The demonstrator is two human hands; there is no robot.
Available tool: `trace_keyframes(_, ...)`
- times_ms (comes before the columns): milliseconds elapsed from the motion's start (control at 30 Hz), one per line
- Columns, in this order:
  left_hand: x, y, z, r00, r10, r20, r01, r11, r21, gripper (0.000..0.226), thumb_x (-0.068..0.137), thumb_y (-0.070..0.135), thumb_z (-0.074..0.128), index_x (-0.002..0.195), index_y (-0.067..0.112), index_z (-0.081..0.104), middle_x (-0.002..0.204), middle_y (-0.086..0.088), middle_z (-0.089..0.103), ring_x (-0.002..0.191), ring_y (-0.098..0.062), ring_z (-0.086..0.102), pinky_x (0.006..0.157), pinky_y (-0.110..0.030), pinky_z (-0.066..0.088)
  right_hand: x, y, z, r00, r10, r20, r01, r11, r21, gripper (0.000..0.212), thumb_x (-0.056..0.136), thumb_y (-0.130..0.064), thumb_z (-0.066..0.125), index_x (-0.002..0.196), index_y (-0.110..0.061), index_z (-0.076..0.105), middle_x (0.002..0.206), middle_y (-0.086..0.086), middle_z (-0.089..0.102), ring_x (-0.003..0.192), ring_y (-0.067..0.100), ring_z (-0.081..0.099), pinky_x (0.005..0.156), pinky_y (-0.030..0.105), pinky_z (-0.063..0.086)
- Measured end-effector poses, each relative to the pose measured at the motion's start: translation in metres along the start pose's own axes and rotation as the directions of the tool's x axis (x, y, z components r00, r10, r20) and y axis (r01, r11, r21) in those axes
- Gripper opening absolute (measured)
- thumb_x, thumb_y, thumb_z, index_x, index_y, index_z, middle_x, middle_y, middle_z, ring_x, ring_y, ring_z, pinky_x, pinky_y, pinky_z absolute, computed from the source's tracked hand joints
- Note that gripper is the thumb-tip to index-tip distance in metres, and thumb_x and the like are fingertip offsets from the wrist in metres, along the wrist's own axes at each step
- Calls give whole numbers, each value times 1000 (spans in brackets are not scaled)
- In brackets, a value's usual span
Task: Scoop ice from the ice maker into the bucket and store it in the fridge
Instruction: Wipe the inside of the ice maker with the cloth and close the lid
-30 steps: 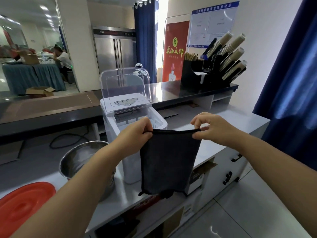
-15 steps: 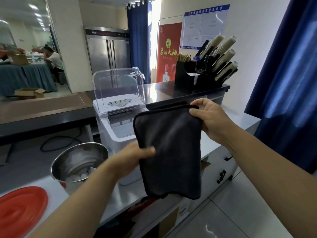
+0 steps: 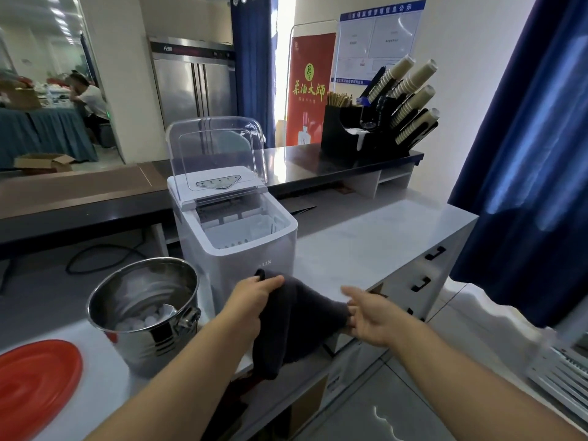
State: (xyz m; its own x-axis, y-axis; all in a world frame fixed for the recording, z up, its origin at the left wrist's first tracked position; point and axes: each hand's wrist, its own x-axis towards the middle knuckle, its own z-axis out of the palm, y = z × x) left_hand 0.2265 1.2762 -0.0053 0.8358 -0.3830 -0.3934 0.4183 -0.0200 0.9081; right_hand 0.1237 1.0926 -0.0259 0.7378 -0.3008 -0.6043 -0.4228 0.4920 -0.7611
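Lowered from mid-air, the dark cloth [image 3: 296, 326] is now draping over the surface [image 3: 366, 246] edge before the ice maker [image 3: 241, 262]. The left grip [image 3: 254, 297] is clutching its upper fold; the right grip [image 3: 369, 316] is lying slack, fingers straight against its far end. The bucket [image 3: 152, 342], holding ice, is standing just left of the left grip, the nearer one.

White tabletop [image 3: 366, 243], drawers [image 3: 423, 281] at its right end. Blue curtain [image 3: 534, 154] right. Cream wall [image 3: 461, 33]: noticeboard [image 3: 378, 36], red banner [image 3: 310, 90]. Bright window [image 3: 284, 58] at back. Grey tile floor [image 3: 397, 393].
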Motion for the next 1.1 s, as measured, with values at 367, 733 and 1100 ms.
trace_keyframes(367, 13, -25, -21, 992, 126, 25, -128, 961, 244, 23, 85, -4, 55, 92, 12, 70, 89, -14, 72, 90, -32, 67, 83, -44, 54, 10, -4, -14, 910, -395, -127, 347, 893, -287, 34, 85, 14, 51, 107, -6, 66, 71, 9, 61, 58, 19, 56, 49, 29, 48)
trace_keyframes(733, 33, -24, 7, 929, 368, 28, -340, 822, 458, 29, 84, 18, 67, 57, 14, 57, 58, -3, 53, 54, -13, 49, 56, -26, 40, 12, -47, -41, 913, -401, 77, 304, 541, -784, 54, 73, 14, 55, 115, -18, 63, 108, 3, 57, 89, 16, 58, 58, 13, 48)
trace_keyframes(1100, 93, -13, 90, 948, 262, 183, -265, 964, -7, 13, 85, 20, 68, 74, 14, 71, 77, 1, 74, 76, -4, 68, 69, -16, 46, 71, -123, -105, 803, -595, 36, 284, 329, -901, 32, 74, 5, 62, 95, -18, 70, 95, 1, 67, 90, 19, 61, 72, 27, 49)
